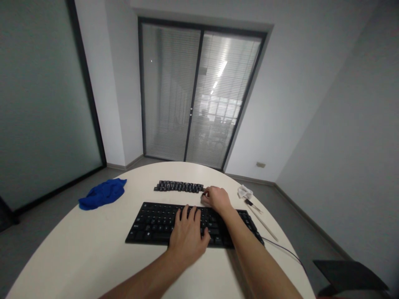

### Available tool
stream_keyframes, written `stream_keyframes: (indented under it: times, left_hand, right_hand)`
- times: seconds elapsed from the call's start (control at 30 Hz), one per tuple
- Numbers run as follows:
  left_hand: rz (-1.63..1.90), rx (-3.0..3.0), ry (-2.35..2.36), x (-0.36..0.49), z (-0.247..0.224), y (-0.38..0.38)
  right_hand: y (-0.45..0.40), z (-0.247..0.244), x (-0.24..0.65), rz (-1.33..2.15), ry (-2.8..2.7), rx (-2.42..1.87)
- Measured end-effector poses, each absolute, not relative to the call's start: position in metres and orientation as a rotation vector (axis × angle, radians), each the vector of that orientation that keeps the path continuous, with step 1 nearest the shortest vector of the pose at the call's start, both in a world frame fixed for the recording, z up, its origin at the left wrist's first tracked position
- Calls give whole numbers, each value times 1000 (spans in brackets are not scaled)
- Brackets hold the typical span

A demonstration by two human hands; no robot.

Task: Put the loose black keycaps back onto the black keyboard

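A black keyboard (156, 224) lies across the round cream table (90, 249). My left hand (187, 234) rests on the middle of its keys, fingers spread, holding nothing. Beyond the keyboard's back edge, my right hand (216, 198) has its fingers bent together at the right end of rows of small loose black keycaps (179, 186). What those fingers hold, if anything, is too small to make out. The right forearm passes over the right part of the keyboard and hides some keys.
A crumpled blue cloth (104, 194) lies at the table's left. On the right are a crumpled white tissue (245, 191), a small brush (249, 202), a thin light stick (264, 224) and the keyboard's cable (283, 248). A dark chair (349, 276) stands off the right edge.
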State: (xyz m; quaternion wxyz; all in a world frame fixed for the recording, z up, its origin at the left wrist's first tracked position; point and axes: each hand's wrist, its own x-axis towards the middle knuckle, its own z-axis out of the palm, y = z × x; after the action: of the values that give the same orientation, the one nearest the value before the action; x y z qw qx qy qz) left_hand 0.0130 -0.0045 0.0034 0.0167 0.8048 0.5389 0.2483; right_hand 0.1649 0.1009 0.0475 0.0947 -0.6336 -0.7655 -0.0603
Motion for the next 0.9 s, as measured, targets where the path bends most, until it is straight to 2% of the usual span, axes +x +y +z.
stream_keyframes:
  times: [0.17,0.37,0.53,0.9]
  left_hand:
    - [888,2406,1634,12,10,-4]
    - [1052,2394,1535,9,11,-2]
    - [1036,2437,1481,8,13,-2]
    - [978,2412,1504,9,13,-1]
  right_hand:
    - [60,58,182,-62,-2216,-1828]
    - [18,52,188,291,-2190,-1474]
    - [14,46,189,319,-2262,-1293]
    - [22,37,198,474,-2228,-1252]
